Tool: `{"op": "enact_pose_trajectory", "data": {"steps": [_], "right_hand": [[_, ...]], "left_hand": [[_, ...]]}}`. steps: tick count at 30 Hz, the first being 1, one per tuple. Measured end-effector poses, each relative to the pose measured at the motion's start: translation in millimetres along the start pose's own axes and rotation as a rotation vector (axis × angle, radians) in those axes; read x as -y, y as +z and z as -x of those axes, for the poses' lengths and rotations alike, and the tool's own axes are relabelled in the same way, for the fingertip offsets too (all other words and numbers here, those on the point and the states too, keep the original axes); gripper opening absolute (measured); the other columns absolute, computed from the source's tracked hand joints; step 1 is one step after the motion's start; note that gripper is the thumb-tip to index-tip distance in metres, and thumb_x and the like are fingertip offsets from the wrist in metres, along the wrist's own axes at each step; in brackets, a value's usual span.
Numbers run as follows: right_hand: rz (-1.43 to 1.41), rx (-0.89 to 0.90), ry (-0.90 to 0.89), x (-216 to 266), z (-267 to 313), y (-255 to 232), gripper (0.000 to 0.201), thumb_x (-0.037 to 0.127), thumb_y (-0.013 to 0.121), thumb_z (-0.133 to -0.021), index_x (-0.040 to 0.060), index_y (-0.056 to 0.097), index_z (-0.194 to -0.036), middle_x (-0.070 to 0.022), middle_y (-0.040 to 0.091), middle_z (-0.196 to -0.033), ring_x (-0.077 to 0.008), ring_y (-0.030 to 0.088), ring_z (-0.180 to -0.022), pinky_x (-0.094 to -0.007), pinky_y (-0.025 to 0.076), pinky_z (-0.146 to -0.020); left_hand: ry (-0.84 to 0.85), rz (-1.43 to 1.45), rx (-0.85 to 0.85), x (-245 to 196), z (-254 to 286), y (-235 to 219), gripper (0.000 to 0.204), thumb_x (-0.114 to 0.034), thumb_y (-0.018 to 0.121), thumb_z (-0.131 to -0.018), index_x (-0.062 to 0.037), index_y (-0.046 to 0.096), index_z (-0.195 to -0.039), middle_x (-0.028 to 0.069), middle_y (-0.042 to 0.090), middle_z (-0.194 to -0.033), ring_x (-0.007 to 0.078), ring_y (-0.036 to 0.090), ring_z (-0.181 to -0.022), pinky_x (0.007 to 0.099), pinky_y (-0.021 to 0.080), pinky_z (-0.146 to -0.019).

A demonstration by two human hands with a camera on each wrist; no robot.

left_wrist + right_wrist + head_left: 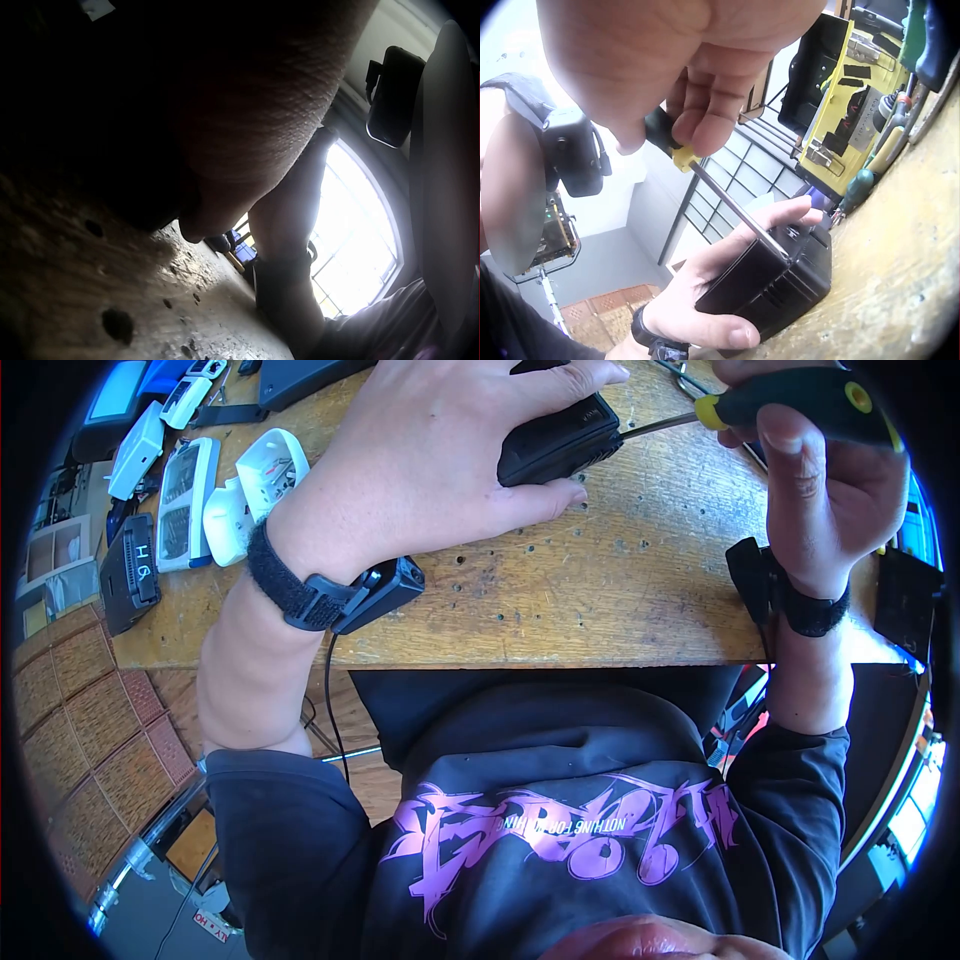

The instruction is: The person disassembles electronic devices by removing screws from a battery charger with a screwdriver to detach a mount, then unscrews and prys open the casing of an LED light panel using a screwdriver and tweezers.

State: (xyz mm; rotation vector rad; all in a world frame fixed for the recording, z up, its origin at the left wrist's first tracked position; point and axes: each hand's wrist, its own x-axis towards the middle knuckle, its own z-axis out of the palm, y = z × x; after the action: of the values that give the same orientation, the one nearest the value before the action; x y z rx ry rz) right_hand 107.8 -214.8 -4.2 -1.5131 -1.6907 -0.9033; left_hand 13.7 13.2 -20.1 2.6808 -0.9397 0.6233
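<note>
My left hand (430,460) grips a black plastic box (560,445) with slotted vents, thumb on one side and fingers on the other, holding it on the wooden workbench (640,590). My right hand (840,495) holds a screwdriver (790,405) by its dark green and yellow handle. In the right wrist view the metal shaft (735,208) slants down, its tip right at a seam along the box's edge. The left wrist view is mostly dark; the underside of the left hand fills much of it, and the right forearm (289,292) shows beyond.
An opened white case (270,465) of small metal parts stands left of the left hand, beside a clear-lidded organiser (187,500) and a black block (132,575). The right wrist view shows a yellow toolbox (855,105) and green-handled pliers (859,187). Cables hang from both wrist cameras.
</note>
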Motion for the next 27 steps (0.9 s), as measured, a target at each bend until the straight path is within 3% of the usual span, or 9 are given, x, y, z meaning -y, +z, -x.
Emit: {"op": "enact_pose_trajectory", "data": {"steps": [2, 5, 9, 11, 14, 18, 24, 26, 27], "right_hand": [[-0.281, -0.217, 0.467, 17.2, 3.8, 6.7, 0.077, 0.042, 0.075, -0.097, -0.0051, 0.039, -0.145, -0.0101, 0.071, -0.089, -0.0083, 0.063, -0.062, -0.0169, 0.047, -0.057], [-0.241, -0.300, 0.725, 31.4, -8.2, 13.1, 0.069, 0.040, 0.067, -0.102, -0.0035, 0.037, -0.146, -0.0109, 0.072, -0.091, -0.0051, 0.059, -0.057, -0.0151, 0.044, -0.052], [-0.225, -0.144, 0.517, 25.7, -7.6, 7.6, 0.060, 0.037, 0.059, -0.106, -0.0022, 0.038, -0.147, -0.0109, 0.072, -0.094, -0.0034, 0.053, -0.053, -0.0151, 0.042, -0.050], [-0.208, -0.244, 0.740, 26.5, -1.1, 10.5, 0.056, 0.035, 0.053, -0.109, -0.0025, 0.037, -0.147, -0.0119, 0.072, -0.098, -0.0023, 0.046, -0.048, -0.0153, 0.038, -0.045], [-0.333, -0.059, 0.617, 26.8, -10.7, -1.7, 0.053, 0.034, 0.045, -0.111, -0.0029, 0.037, -0.147, -0.0128, 0.069, -0.099, -0.0024, 0.042, -0.045, -0.0159, 0.034, -0.041], [-0.296, -0.097, 0.663, 27.7, -8.7, 4.8, 0.051, 0.035, 0.041, -0.111, -0.0034, 0.038, -0.145, -0.0120, 0.065, -0.095, -0.0029, 0.041, -0.044, -0.0170, 0.033, -0.039], [-0.604, -0.133, 0.761, 10.0, 8.1, 0.2, 0.056, 0.046, 0.039, -0.112, -0.0033, 0.041, -0.138, -0.0088, 0.060, -0.088, -0.0037, 0.040, -0.045, -0.0179, 0.034, -0.040], [-0.528, -0.015, 0.482, 2.8, 12.7, 0.3, 0.058, 0.048, 0.040, -0.111, -0.0029, 0.042, -0.138, -0.0069, 0.061, -0.085, -0.0033, 0.039, -0.046, -0.0178, 0.034, -0.041], [-0.528, -0.016, 0.482, 7.7, 8.6, -1.5, 0.058, 0.048, 0.040, -0.111, -0.0029, 0.042, -0.138, -0.0069, 0.061, -0.085, -0.0033, 0.039, -0.046, -0.0178, 0.034, -0.041]], "left_hand": [[-0.002, -0.002, -0.003, 1.5, 1.4, 1.9, 0.067, -0.031, 0.080, -0.073, -0.0089, 0.063, -0.134, 0.0172, 0.058, -0.122, 0.0364, 0.057, -0.120, 0.0521, 0.036, -0.109], [-0.007, 0.089, -0.073, 2.6, 3.0, 3.3, 0.067, -0.031, 0.080, -0.073, -0.0084, 0.063, -0.133, 0.0169, 0.058, -0.122, 0.0364, 0.056, -0.120, 0.0515, 0.036, -0.109], [0.000, 0.016, -0.012, 0.4, 1.1, -1.2, 0.067, -0.031, 0.081, -0.072, -0.0076, 0.063, -0.132, 0.0168, 0.058, -0.122, 0.0368, 0.056, -0.120, 0.0517, 0.036, -0.109], [-0.002, 0.017, -0.014, 0.2, 1.5, -1.3, 0.067, -0.031, 0.081, -0.072, -0.0073, 0.063, -0.132, 0.0169, 0.058, -0.123, 0.0369, 0.056, -0.120, 0.0518, 0.036, -0.109], [-0.001, 0.017, -0.018, 0.2, 2.0, -0.8, 0.066, -0.031, 0.082, -0.072, -0.0060, 0.064, -0.130, 0.0171, 0.057, -0.123, 0.0368, 0.056, -0.121, 0.0522, 0.036, -0.110], [-0.004, 0.054, -0.055, 2.5, 4.8, 3.4, 0.066, -0.031, 0.082, -0.072, -0.0045, 0.064, -0.130, 0.0178, 0.057, -0.123, 0.0372, 0.055, -0.122, 0.0521, 0.035, -0.110], [-0.002, 0.098, -0.085, 3.8, 4.6, 5.3, 0.067, -0.031, 0.082, -0.072, -0.0042, 0.064, -0.130, 0.0185, 0.057, -0.123, 0.0377, 0.055, -0.122, 0.0522, 0.035, -0.110], [0.001, 0.109, -0.095, 3.1, 4.1, 4.3, 0.067, -0.031, 0.082, -0.071, -0.0041, 0.064, -0.130, 0.0185, 0.057, -0.123, 0.0379, 0.055, -0.122, 0.0523, 0.035, -0.110], [0.006, 0.062, -0.062, 1.6, 3.2, 1.6, 0.067, -0.031, 0.082, -0.071, -0.0039, 0.064, -0.130, 0.0184, 0.057, -0.123, 0.0378, 0.055, -0.122, 0.0524, 0.035, -0.110]]}}
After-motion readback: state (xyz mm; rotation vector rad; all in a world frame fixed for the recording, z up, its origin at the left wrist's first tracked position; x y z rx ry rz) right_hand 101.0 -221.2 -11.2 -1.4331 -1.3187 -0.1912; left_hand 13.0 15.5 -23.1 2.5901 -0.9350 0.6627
